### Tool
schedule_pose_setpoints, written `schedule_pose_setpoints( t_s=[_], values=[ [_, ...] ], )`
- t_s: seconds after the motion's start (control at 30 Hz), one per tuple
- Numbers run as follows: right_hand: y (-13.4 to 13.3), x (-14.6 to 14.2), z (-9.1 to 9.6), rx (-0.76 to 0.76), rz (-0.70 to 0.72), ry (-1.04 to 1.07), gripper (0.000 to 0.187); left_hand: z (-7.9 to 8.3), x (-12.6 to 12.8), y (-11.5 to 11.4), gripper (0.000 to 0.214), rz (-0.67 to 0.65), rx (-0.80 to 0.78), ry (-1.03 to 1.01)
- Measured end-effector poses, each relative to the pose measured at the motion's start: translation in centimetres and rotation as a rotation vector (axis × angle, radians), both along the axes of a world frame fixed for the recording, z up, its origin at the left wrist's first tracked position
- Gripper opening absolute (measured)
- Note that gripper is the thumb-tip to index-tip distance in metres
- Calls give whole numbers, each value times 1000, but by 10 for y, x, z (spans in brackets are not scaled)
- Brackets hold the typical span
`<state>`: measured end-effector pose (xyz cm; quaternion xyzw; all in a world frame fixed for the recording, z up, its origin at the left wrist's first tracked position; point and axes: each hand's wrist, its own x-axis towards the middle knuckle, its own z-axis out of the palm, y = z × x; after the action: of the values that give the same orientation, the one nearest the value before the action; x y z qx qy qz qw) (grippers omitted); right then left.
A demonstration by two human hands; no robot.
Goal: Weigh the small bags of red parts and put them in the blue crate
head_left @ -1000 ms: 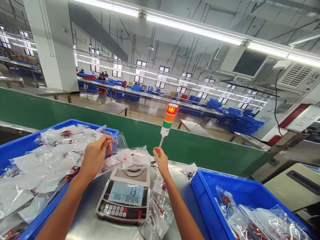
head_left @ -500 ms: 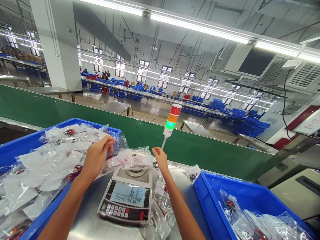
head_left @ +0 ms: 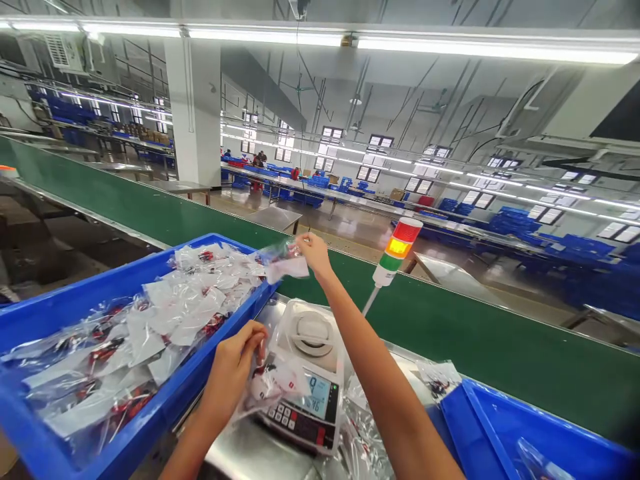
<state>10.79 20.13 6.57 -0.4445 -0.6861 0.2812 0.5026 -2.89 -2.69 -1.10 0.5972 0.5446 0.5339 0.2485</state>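
My right hand [head_left: 314, 253] is raised beyond the scale, its fingers pinched on a clear plastic bag [head_left: 286, 265] with a white paper and something reddish inside. Lower down, my left hand [head_left: 239, 357] is closed on another clear bag [head_left: 280, 383], which holds red and black parts and a printed paper. That bag hangs over the keypad and part of the display of the counting scale [head_left: 305, 353]. The scale's round plate [head_left: 311, 327] carries nothing. Left of the scale, a blue tray [head_left: 200, 393] is heaped with similar bags [head_left: 175, 307].
The signal light [head_left: 397, 248] behind the scale glows orange. A second blue tray [head_left: 480, 427] stands at the right, with a loose bag [head_left: 439, 377] by its corner. More bags [head_left: 363, 433] lie beside the scale. A green conveyor belt [head_left: 450, 340] runs behind.
The bag over the scale plate is gone from there. My right hand has risen leftward with a bag; my left hand has come down with another. The light switched from green to orange, and the view turned left.
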Motion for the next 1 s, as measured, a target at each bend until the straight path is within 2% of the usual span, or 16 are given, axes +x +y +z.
schedule_pose_setpoints(
  t_s=[0.1, 0.17, 0.23, 0.33, 0.4, 0.5, 0.6, 0.7, 0.77, 0.8, 0.9, 1.0],
  values=[
    [3, -16, 22, 6, 35, 29, 13, 5, 2, 2, 31, -11, 11, 45],
    [-5, -1, 24, 24, 13, 32, 16, 10, 4, 9, 31, -26, 23, 88],
    [-19, 31, 15, 52, -21, 26, 16, 18, 8, 25, 30, -40, 49, 213],
    [-55, 91, -8, 98, -101, 53, 19, 32, 24, 69, 28, -70, 83, 445],
    [-87, 132, -26, 106, -188, 91, 23, 37, 41, 106, 25, -115, 85, 519],
    [-140, 185, -56, 82, -357, 111, 28, 34, 72, 153, 19, -178, 65, 618],
    [-184, 226, -93, -14, -542, 61, 33, 24, 93, 175, 9, -224, 55, 698],
    [-208, 252, -136, -171, -716, -12, 29, 16, 98, 176, 20, -226, 119, 718],
    [-213, 259, -164, -260, -782, -31, 23, 12, 96, 165, 30, -205, 170, 711],
    [-212, 260, -176, -296, -793, -31, 25, 9, 94, 156, 33, -199, 189, 701],
    [-200, 250, -205, -379, -786, -6, 42, -8, 93, 118, 36, -247, 210, 564],
    [-184, 236, -218, -385, -751, 61, 44, -34, 98, 70, 34, -378, 127, 299]
  ],
)
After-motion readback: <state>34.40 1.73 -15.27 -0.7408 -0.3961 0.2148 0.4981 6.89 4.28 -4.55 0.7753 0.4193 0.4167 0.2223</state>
